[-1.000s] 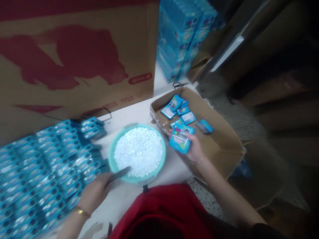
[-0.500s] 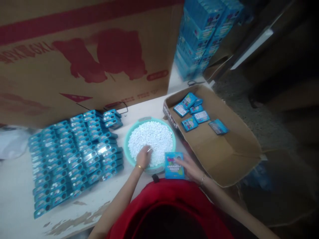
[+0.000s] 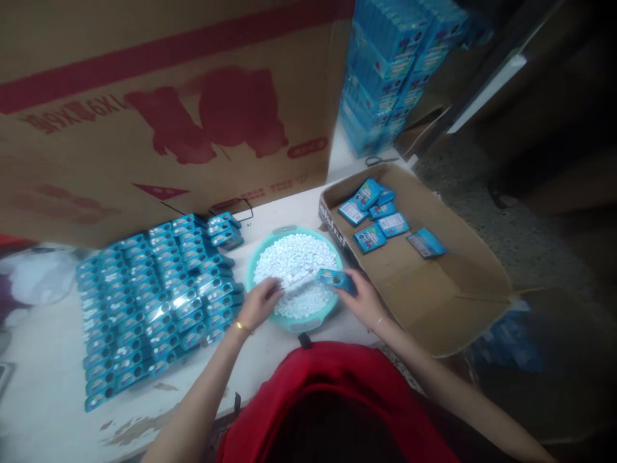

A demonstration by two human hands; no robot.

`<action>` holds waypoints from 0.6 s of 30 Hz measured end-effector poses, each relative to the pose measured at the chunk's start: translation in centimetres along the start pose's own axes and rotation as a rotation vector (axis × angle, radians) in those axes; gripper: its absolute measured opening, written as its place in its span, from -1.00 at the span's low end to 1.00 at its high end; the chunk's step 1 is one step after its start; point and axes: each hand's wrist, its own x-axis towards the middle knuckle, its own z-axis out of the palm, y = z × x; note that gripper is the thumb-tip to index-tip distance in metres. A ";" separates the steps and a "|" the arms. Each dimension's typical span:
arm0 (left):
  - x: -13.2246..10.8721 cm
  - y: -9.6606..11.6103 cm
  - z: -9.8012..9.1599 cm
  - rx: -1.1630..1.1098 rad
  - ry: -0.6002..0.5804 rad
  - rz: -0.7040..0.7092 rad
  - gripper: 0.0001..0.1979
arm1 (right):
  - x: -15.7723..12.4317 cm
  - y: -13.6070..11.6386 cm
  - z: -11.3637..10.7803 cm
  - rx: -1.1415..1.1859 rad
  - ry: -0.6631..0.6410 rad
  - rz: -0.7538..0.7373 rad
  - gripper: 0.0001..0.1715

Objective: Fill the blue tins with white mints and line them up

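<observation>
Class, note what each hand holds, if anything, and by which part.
The right hand holds a blue box by its right end, over the teal bowl. The left hand touches the white pellets; whether it grips anything cannot be told.

Bowl (image 3: 284, 229) sitting mid-table (image 3: 48, 399); packet rows (image 3: 159, 289) lying left of it, carton (image 3: 434, 283) resting right, big box (image 3: 168, 96) standing behind all.

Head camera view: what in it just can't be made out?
- Left hand: its fingertips sink among the white pieces in the teal basin, so whether they grip anything is hidden.
- Small blue box in the right hand: its print is too small and blurred to read.
- Stack of blue packs: cut off by the top edge.
- Dark corner on the right: too dim to tell what is there.
</observation>
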 end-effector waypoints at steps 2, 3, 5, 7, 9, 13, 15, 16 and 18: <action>0.0 1.9 -2.3 0.057 -0.059 0.062 -0.72 | 0.6 -0.2 0.4 -0.051 -0.021 -0.093 -0.61; 0.1 2.8 -3.2 0.090 -0.093 0.089 -0.73 | 0.9 -0.5 0.7 -0.067 -0.031 -0.138 -0.61; 0.5 4.6 -4.6 0.167 -0.154 0.137 -0.74 | 1.4 -0.9 1.2 -0.087 -0.046 -0.214 -0.61; 0.9 6.1 -5.6 0.260 -0.213 0.180 -0.76 | 1.6 -1.3 1.6 -0.103 -0.053 -0.271 -0.61; 1.4 7.6 -6.4 0.380 -0.267 0.204 -0.77 | 1.7 -1.6 1.9 -0.123 -0.056 -0.308 -0.60; 2.2 11.7 -7.2 0.692 -0.365 0.167 -0.78 | 1.5 -1.8 2.2 -0.168 -0.070 -0.349 -0.58; 2.4 13.9 -7.3 0.821 -0.403 0.143 -0.79 | 1.4 -1.8 2.4 -0.166 -0.076 -0.359 -0.58; 2.4 14.9 -7.2 0.870 -0.415 0.135 -0.79 | 1.4 -1.8 2.5 -0.156 -0.081 -0.362 -0.58; 2.3 15.9 -7.2 0.935 -0.427 0.125 -0.76 | 1.5 -1.7 2.8 -0.127 -0.091 -0.362 -0.59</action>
